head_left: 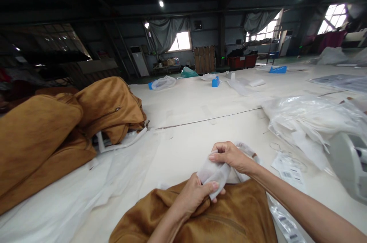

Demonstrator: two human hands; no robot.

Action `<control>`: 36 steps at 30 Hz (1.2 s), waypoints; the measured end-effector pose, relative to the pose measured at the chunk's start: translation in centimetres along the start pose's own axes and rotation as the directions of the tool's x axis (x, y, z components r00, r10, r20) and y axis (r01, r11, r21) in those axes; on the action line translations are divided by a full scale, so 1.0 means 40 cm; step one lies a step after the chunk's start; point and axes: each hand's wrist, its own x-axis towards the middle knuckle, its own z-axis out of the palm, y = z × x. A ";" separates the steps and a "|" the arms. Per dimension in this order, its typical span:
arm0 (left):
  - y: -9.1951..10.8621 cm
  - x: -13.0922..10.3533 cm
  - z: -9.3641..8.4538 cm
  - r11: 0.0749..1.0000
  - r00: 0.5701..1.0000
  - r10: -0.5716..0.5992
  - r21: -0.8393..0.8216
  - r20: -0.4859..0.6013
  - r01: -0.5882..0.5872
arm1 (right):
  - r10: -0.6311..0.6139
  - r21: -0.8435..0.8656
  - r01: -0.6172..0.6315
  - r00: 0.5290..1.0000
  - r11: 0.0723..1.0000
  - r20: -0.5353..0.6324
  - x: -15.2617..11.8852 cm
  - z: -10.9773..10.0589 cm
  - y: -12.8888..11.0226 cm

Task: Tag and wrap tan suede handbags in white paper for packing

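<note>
A brown suede-like bag [237,208] with a zip line lies at the front of the table, directly under my hands. Above its upper edge, a thin white wrapping sheet [213,170] is bunched between both hands. My left hand [196,193] pinches the sheet's lower part, thumb on top. Higher up, my right hand [229,155] grips its upper end between thumb and bent fingers. A white-covered loop curves behind my right hand, with a small brown patch showing. What the sheet encloses is hidden.
More brown bags [111,109] are heaped at left, near a white-wrapped strap [126,145]. Clear plastic bags [309,120] and a grey tape dispenser [348,162] stand at right, beside printed tags [289,170]. Blue holders [215,81] sit at the far edge.
</note>
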 end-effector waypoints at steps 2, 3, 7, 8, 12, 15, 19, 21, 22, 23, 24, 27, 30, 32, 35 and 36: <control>0.010 -0.003 0.008 0.999 0.999 0.041 -0.025 0.004 -0.040 | 0.054 -0.027 -0.052 0.994 0.998 0.092 -0.006 -0.022 -0.009; 0.015 -0.005 0.012 0.998 0.999 0.049 -0.036 0.010 -0.049 | 0.080 -0.053 -0.073 0.984 0.996 0.162 -0.008 -0.037 -0.015; 0.019 -0.005 0.016 0.996 0.998 0.053 -0.080 0.030 -0.050 | 0.176 -0.118 -0.135 0.861 0.984 0.477 -0.001 -0.093 -0.043; 0.016 -0.004 0.015 0.995 0.998 0.057 -0.081 0.040 -0.054 | 0.206 -0.140 -0.154 0.816 0.978 0.539 0.003 -0.100 -0.046; 0.002 -0.001 0.011 0.995 0.993 0.085 -0.064 0.082 -0.080 | 0.324 -0.260 -0.201 0.701 0.945 0.636 0.007 -0.095 -0.034; -0.004 -0.001 0.015 0.991 0.994 0.090 -0.102 0.054 -0.084 | 0.282 -0.188 -0.212 0.772 0.959 0.570 -0.008 -0.084 -0.008; -0.004 -0.005 0.026 0.973 0.989 0.126 -0.182 -0.082 -0.140 | 0.177 -0.013 -0.192 0.874 0.981 0.453 -0.039 -0.082 0.028; -0.001 -0.009 0.028 0.966 0.981 0.154 -0.190 -0.115 -0.174 | 0.151 0.010 -0.168 0.908 0.986 0.392 -0.050 -0.082 0.041; 0.000 -0.011 0.028 0.965 0.979 0.164 -0.183 -0.123 -0.185 | 0.141 0.005 -0.153 0.921 0.988 0.362 -0.054 -0.082 0.044; 0.001 -0.013 0.027 0.966 0.977 0.169 -0.175 -0.127 -0.190 | 0.132 -0.005 -0.139 0.931 0.990 0.341 -0.056 -0.082 0.047; 0.002 -0.014 0.026 0.968 0.977 0.170 -0.166 -0.132 -0.190 | 0.125 -0.015 -0.127 0.935 0.992 0.331 -0.057 -0.081 0.048; 0.003 -0.017 0.022 0.975 0.979 0.143 -0.148 -0.147 -0.165 | 0.087 -0.038 -0.078 0.935 0.996 0.345 -0.056 -0.076 0.051; 0.003 -0.019 0.020 0.982 0.982 0.106 -0.139 -0.154 -0.128 | 0.051 0.003 -0.056 0.938 0.998 0.344 -0.056 -0.071 0.057; 0.006 -0.022 0.018 0.985 0.984 0.088 -0.133 -0.154 -0.109 | 0.053 0.040 -0.070 0.938 0.997 0.342 -0.058 -0.067 0.063; 0.013 -0.033 0.013 0.992 0.988 0.036 -0.111 -0.153 -0.053 | 0.061 0.056 -0.086 0.934 0.995 0.351 -0.062 -0.061 0.069; 0.016 -0.037 0.010 0.994 0.989 0.020 -0.105 -0.146 -0.036 | 0.061 0.055 -0.086 0.934 0.995 0.353 -0.063 -0.060 0.068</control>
